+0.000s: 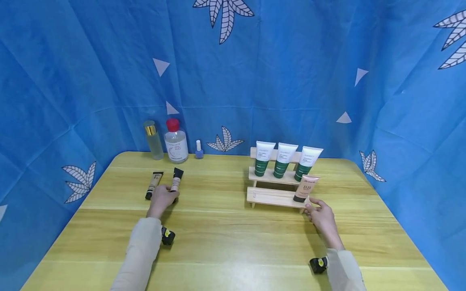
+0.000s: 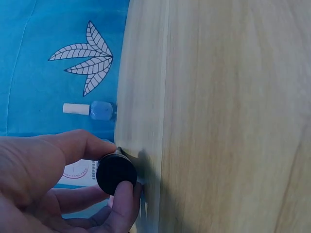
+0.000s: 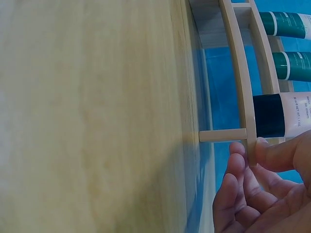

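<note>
My left hand (image 1: 162, 199) grips a small pale pink tube (image 1: 175, 184) with black ends; its round black cap (image 2: 116, 174) faces the left wrist camera, thumb and fingers around it. Just left of that hand, a beige tube with a black cap (image 1: 154, 182) lies on the table. My right hand (image 1: 322, 218) pinches the right end of the lowest step of a wooden tiered rack (image 1: 273, 197), thumb on top and fingers beneath. Close to the thumb, a pink BB cream tube (image 1: 306, 187) stands on that step on its dark cap.
On the step above stand three white-and-green tubes (image 1: 285, 158). Along the table's back edge are a frosted bottle with a gold band (image 1: 154, 141), a clear red-capped bottle (image 1: 176, 143) and a blue nail polish bottle (image 1: 199, 152). A blue curtain (image 1: 225, 81) hangs behind the wooden table (image 1: 225, 242).
</note>
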`<action>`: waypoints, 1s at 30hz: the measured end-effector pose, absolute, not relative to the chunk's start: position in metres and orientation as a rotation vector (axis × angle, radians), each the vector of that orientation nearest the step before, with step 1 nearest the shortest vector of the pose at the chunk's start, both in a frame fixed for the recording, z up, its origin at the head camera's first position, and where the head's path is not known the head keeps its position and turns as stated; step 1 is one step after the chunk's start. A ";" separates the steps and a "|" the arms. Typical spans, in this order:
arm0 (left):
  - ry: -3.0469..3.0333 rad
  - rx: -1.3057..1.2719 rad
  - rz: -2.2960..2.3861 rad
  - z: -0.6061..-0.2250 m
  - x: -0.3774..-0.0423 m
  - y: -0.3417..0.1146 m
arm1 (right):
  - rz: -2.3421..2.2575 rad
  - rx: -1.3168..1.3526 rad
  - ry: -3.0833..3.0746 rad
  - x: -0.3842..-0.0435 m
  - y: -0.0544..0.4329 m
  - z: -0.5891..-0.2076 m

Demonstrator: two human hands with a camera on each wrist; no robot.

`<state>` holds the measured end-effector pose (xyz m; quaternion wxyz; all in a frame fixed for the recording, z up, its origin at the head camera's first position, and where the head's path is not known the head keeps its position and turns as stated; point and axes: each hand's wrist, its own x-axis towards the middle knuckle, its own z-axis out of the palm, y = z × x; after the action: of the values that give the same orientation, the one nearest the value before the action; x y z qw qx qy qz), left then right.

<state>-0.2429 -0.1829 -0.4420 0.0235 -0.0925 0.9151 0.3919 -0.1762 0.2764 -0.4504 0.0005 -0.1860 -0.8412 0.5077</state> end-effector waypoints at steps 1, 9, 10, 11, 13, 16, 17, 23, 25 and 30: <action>2.837 -0.285 1.209 -0.442 -0.243 -0.183 | 1.595 -0.585 -2.643 -0.176 0.276 -0.451; 2.829 -0.285 1.188 -0.447 -0.245 -0.184 | 1.592 -0.608 -2.648 -0.177 0.276 -0.452; 2.831 -0.283 1.188 -0.448 -0.245 -0.184 | 1.587 -0.608 -2.652 -0.177 0.276 -0.452; 2.830 -0.279 1.195 -0.449 -0.245 -0.184 | 1.585 -0.608 -2.654 -0.177 0.276 -0.453; 2.828 -0.272 1.206 -0.450 -0.245 -0.184 | 1.580 -0.606 -2.660 -0.177 0.276 -0.452; 2.827 -0.268 1.222 -0.450 -0.244 -0.183 | 1.586 -0.607 -2.660 -0.178 0.277 -0.452; 2.824 -0.269 1.229 -0.450 -0.243 -0.183 | 1.593 -0.609 -2.657 -0.178 0.277 -0.452; 2.855 -0.256 1.203 -0.450 -0.240 -0.184 | 1.618 -0.615 -2.642 -0.178 0.276 -0.451; 2.851 -0.255 1.199 -0.450 -0.239 -0.185 | 1.615 -0.617 -2.637 -0.179 0.277 -0.451; 2.780 -0.277 1.213 -0.449 -0.237 -0.186 | 1.625 -0.621 -2.639 -0.178 0.277 -0.452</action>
<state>-0.2370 -0.1861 -0.4492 0.0478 -0.0907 0.9118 0.3976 -0.1780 0.2769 -0.4516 -0.0095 -0.1964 -0.8349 0.5140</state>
